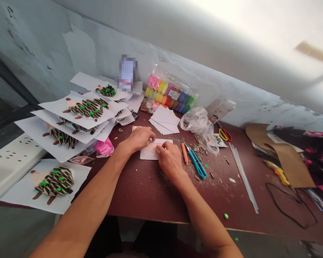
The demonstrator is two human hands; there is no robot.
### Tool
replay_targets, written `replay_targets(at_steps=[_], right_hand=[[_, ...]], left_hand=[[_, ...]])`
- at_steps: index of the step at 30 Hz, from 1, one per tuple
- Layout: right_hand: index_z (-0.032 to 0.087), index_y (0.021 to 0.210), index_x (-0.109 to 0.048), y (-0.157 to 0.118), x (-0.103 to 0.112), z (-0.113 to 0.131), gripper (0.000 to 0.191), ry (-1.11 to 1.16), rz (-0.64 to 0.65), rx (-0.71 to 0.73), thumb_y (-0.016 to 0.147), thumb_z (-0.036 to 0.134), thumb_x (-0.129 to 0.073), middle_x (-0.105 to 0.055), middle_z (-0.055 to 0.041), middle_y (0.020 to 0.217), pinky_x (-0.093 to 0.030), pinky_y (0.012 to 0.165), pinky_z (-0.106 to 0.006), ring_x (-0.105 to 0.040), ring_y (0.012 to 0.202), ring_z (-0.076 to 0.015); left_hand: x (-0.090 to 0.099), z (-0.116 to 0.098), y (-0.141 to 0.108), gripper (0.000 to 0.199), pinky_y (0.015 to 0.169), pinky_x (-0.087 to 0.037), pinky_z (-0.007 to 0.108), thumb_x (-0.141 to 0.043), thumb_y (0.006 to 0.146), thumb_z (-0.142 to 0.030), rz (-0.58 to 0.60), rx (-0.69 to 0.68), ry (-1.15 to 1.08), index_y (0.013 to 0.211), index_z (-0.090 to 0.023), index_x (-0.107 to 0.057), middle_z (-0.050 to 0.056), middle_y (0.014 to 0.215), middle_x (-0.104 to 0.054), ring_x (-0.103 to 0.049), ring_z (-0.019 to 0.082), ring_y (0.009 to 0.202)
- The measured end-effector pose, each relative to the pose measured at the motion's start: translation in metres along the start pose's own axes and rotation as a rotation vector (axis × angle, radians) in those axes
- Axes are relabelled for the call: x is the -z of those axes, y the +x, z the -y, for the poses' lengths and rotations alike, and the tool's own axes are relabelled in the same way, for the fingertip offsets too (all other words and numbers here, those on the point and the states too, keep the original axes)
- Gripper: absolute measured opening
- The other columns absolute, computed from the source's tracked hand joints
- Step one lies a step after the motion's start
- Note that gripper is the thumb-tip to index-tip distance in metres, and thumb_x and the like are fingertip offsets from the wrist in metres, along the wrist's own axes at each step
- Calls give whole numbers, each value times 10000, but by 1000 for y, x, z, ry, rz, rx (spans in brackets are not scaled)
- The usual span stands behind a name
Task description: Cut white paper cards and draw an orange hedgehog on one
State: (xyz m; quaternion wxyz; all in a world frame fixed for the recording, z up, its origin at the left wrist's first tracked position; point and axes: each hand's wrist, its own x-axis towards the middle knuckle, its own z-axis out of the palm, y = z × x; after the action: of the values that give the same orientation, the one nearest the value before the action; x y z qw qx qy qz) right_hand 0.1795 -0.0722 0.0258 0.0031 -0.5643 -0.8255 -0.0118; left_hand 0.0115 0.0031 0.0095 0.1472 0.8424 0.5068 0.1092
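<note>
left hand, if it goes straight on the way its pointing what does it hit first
The left hand is already at the white card; past that it would probably meet the pile of white paper, though depth is unclear.

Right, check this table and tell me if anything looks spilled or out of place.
Sunflower seeds and crumbs lie scattered across the table beside the blue cutter, and a green clay ball sits alone near the front edge.
</note>
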Motion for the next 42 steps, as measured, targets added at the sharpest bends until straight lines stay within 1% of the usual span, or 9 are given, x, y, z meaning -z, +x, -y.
replay_targets(at_steps=[4, 9, 19, 22, 26, 30, 36, 38, 42], right_hand=[[199, 1056, -707, -1, -2, 3, 284, -7, 20, 37, 1029, 202, -425, -653, -94, 1038, -272, 744, -330, -507, 864, -205], [195, 1089, -684, -2, -4, 7, 267, -11, 25, 36, 1038, 226, -424, -642, -99, 1030, -267, 746, -324, -501, 871, -203], [195, 996, -718, -2, -7, 7, 266, 92, 9, 45, 1033, 235, -458, -631, -78, 1000, -266, 737, -312, -478, 844, -187], [200, 1003, -722, -2, -7, 7, 257, 97, -5, 54, 1028, 226, -468, -637, -74, 1015, -270, 748, -312, -485, 856, -186], [194, 1024, -711, -3, -7, 8, 264, 62, -24, 28, 1034, 233, -450, -640, -86, 1026, -270, 749, -320, -489, 861, -193], [198, 1063, -696, -3, -7, 9, 270, 51, -7, 29, 1039, 236, -429, -641, -91, 1033, -274, 751, -320, -498, 873, -199], [202, 1041, -708, -2, -5, 9, 271, 72, 16, 36, 1035, 233, -438, -648, -83, 1018, -292, 752, -311, -511, 873, -196], [207, 1071, -712, -2, -4, 6, 273, 99, 2, 28, 1032, 227, -443, -649, -80, 1030, -306, 756, -305, -523, 879, -192], [208, 1177, -708, 0, -3, -1, 309, 113, -47, -21, 994, 155, -463, -643, -95, 1080, -323, 776, -307, -538, 917, -199]], left_hand=[[-1, 1, 0, 262, 799, -432, 302, -580, 860, -111, -6, -1, 5, 938, -249, -789, 43, 1019, -717, -645, 208, 946], [-2, 2, 1, 265, 786, -432, 299, -583, 854, -110, -14, -18, 4, 936, -254, -789, 41, 1008, -716, -647, 204, 930], [-3, 2, 1, 257, 790, -435, 299, -599, 838, -100, -17, -10, 10, 924, -254, -786, 39, 985, -706, -646, 200, 926], [-2, 1, 1, 262, 796, -438, 300, -591, 844, -103, -9, -5, 18, 929, -253, -787, 40, 989, -708, -646, 202, 936], [0, 0, 0, 271, 811, -451, 315, -574, 850, -108, -4, -9, 7, 938, -246, -789, 51, 1002, -711, -647, 209, 933], [0, 1, 0, 275, 808, -453, 328, -561, 856, -111, -3, -21, -2, 939, -240, -789, 60, 1006, -712, -647, 219, 934], [-3, 3, 1, 263, 788, -444, 305, -584, 836, -111, -13, -22, 5, 929, -249, -788, 51, 990, -713, -647, 206, 920], [-3, 3, 1, 262, 785, -442, 304, -581, 843, -118, -11, -23, 7, 932, -250, -789, 50, 995, -715, -648, 208, 925], [-3, 2, 0, 241, 796, -444, 304, -583, 862, -145, -27, -26, 8, 933, -251, -787, 47, 1008, -719, -650, 208, 933]])
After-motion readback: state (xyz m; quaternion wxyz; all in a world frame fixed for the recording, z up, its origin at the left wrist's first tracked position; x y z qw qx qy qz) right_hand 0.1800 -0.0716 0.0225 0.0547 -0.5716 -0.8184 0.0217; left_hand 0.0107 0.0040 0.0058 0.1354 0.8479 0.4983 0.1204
